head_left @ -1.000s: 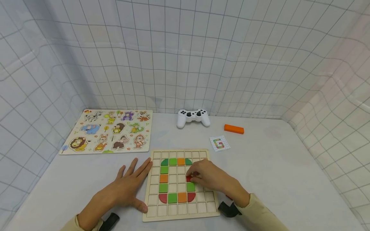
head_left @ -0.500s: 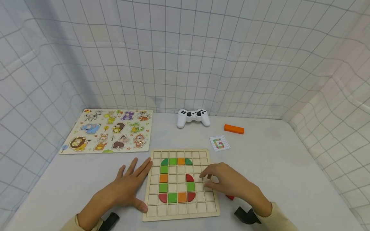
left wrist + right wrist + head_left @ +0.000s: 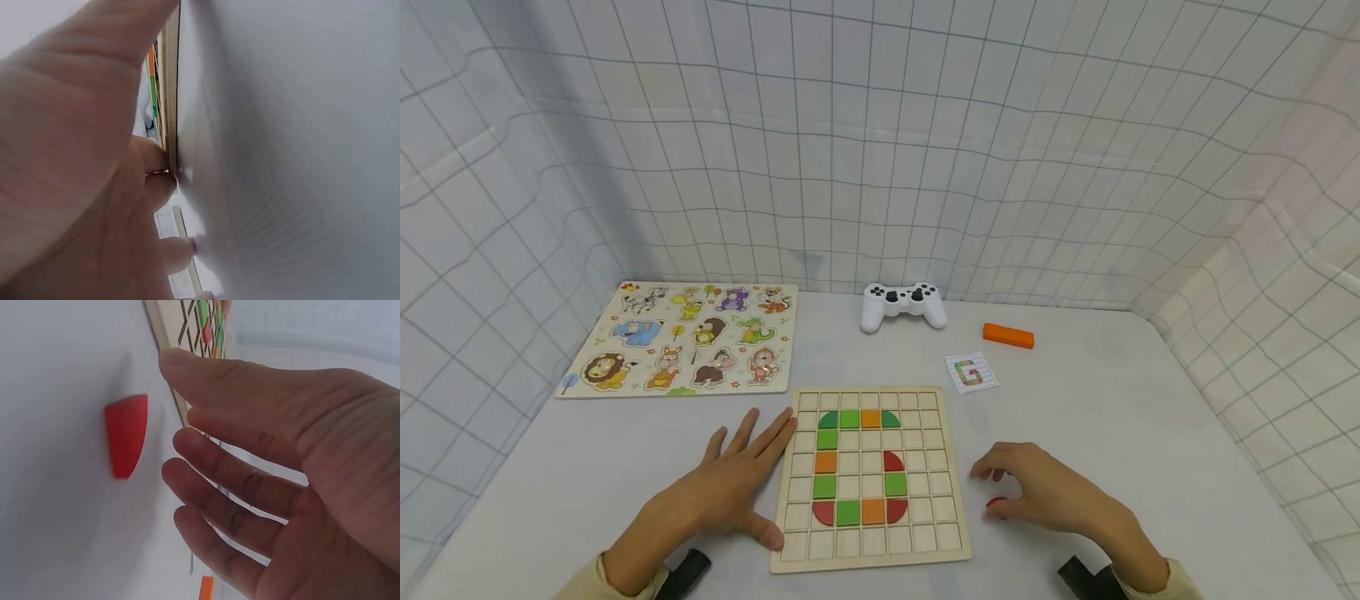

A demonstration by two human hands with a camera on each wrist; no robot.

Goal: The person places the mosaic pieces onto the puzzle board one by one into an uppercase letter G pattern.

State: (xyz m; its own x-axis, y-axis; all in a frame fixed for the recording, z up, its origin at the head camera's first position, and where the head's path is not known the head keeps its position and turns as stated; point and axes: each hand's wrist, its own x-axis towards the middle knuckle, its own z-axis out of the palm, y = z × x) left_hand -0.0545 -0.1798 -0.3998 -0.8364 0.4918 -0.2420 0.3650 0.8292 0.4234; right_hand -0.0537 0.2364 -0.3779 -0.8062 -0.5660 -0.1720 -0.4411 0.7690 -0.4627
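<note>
A wooden grid board [image 3: 871, 567] lies on the table, with green, orange and red pieces set in its squares in an open ring. My left hand [image 3: 722, 492] is spread along the board's left side, its forefinger and thumb at the edge. Right of the board, my right hand [image 3: 1052, 487] hovers with loosely bent fingers. Below its thumb lies a loose red piece [image 3: 127, 437] with a curved side, mostly covered by the hand in the head view. The right wrist view shows a gap between that piece and the fingertips. A red quarter-round piece [image 3: 892, 462] tops the ring's right end.
Behind the board on the right lie a small pattern card [image 3: 972, 372] and an orange block [image 3: 1008, 336]. A white game controller [image 3: 902, 307] stands by the back cloth. At the back left is an animal puzzle board [image 3: 655, 387].
My right hand has let go of the red quarter-round piece on the board and moved right, over to the loose red piece on the table. The left hand has stayed put.
</note>
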